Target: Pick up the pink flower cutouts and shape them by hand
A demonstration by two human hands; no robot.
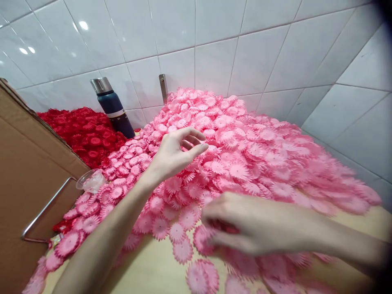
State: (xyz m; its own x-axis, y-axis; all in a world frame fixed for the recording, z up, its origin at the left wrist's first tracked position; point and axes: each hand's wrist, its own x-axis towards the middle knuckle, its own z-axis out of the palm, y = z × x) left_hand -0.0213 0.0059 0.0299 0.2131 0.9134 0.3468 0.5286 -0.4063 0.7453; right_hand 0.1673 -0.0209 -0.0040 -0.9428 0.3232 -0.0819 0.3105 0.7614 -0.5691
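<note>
A big heap of pink, fringed flower-like discs [239,167] covers most of the pale yellow table [147,265]. Over the middle of the heap hangs my left hand [180,151], its fingers curved and apart from the thumb, with nothing between them. Lower and to the right, my right hand [229,224] is blurred by motion. Its fingers curl down around a pink disc [202,240] near the heap's front edge; whether the disc is gripped cannot be made out. Several loose discs lie in front of the hands.
A dark blue bottle [114,108] with a metal cap stands at the back left, beside a red heap [92,132]. A cardboard box [33,175], a metal wire bar [49,206] and a clear plastic cup [92,180] are at the left. White tiled walls [220,61] close off the back and right.
</note>
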